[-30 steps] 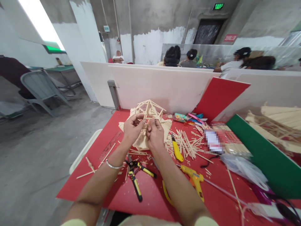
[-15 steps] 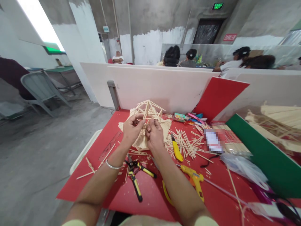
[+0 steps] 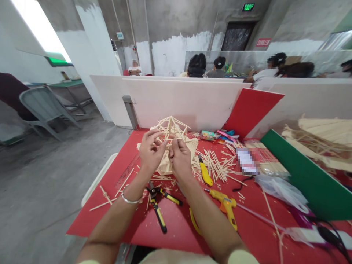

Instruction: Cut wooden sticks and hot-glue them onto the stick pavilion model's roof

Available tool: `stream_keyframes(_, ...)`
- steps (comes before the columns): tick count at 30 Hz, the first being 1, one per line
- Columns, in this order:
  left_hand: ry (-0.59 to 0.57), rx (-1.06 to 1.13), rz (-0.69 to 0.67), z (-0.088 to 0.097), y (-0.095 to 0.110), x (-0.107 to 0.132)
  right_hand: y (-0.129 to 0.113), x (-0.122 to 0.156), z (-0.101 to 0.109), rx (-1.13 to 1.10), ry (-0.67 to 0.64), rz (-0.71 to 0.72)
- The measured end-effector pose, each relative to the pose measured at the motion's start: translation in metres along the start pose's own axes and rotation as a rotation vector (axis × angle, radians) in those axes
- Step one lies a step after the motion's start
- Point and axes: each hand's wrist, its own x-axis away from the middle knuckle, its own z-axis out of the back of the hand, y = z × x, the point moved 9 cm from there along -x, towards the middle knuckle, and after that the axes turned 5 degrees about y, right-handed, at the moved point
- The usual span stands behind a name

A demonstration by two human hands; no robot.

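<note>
A model frame of thin wooden sticks (image 3: pixel 172 123) with a pointed top stands on the red board, over a layer of sticks laid side by side. My left hand (image 3: pixel 150 151) is at its front left, fingers curved and thumb apart from them. Close beside it, my right hand (image 3: pixel 180 157) has thumb and fingertips pinched together in front of the frame. Pale sticks show around those fingertips, but what they pinch is hidden. Nearer me lie black-and-yellow pliers (image 3: pixel 158 200), and a yellow utility knife (image 3: pixel 205 172) lies right of my right hand.
Loose sticks (image 3: pixel 217 165) spread to the right. A yellow glue gun (image 3: pixel 224 205) with a trailing cord lies in front of them. A plastic bag (image 3: pixel 280 189) and a green board (image 3: pixel 302 179) are farther right. White panels (image 3: pixel 181 99) close off the back; people sit beyond.
The left hand has tipped back slightly, and its fingers have opened away from the frame. The right hand keeps its pinch nearly in place. The whole view has shifted a little.
</note>
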Motion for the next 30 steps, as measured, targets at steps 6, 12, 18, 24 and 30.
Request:
stream_keyframes(6, -0.150, -0.150, -0.193, 0.005, 0.029, 0.024, -0.035, 0.038, 0.008, 0.314, -0.073, 0.204)
stream_keyframes(12, -0.258, -0.089, -0.095, -0.009, 0.018, 0.057, -0.029, 0.068, 0.045, 0.443, -0.020, 0.166)
stream_keyframes(18, -0.240, 0.100, 0.047, -0.003, 0.003, 0.071, -0.028, 0.109, 0.164, 0.712, 0.174, 0.113)
stream_keyframes(24, -0.265, 0.388, 0.452, -0.010, -0.039, 0.091, -0.024, 0.135, 0.229, 1.230, 0.105, 0.136)
stream_keyframes(30, -0.294, 0.505, 0.579, -0.012, -0.031, 0.098, -0.027, 0.137, 0.221, 1.516, 0.071, 0.173)
